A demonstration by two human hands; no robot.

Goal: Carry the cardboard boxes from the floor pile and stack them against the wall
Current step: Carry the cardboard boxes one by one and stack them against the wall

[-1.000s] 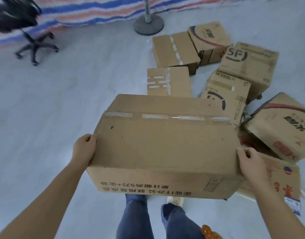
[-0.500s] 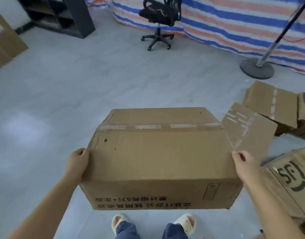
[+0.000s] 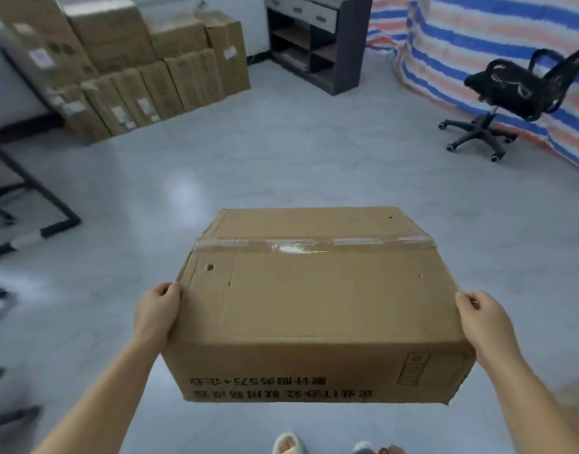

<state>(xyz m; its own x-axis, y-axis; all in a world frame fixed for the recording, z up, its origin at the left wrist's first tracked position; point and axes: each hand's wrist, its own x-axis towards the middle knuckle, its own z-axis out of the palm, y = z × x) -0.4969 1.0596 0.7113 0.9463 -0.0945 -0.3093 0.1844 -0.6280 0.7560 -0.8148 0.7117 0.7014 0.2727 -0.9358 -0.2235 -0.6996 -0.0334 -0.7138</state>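
Note:
I carry a large taped cardboard box [image 3: 314, 299] in front of me, above the floor, with upside-down black print on its near side. My left hand [image 3: 155, 311] grips its left edge, fingers curled under and thumb on top. My right hand [image 3: 484, 322] grips the right edge the same way. A stack of cardboard boxes [image 3: 134, 67] stands against the white wall at the far left. The floor pile is out of view.
A dark shelf unit [image 3: 317, 37] stands at the back. A black office chair [image 3: 507, 99] sits at the right before a striped tarp [image 3: 510, 37]. Black table legs [image 3: 32, 191] reach in from the left. Grey floor [image 3: 281, 158] lies between me and the stack.
The view has swung left: the floor pile has left the frame and the wall stack and shelf have come into view. Both hands keep the same grip on the box.

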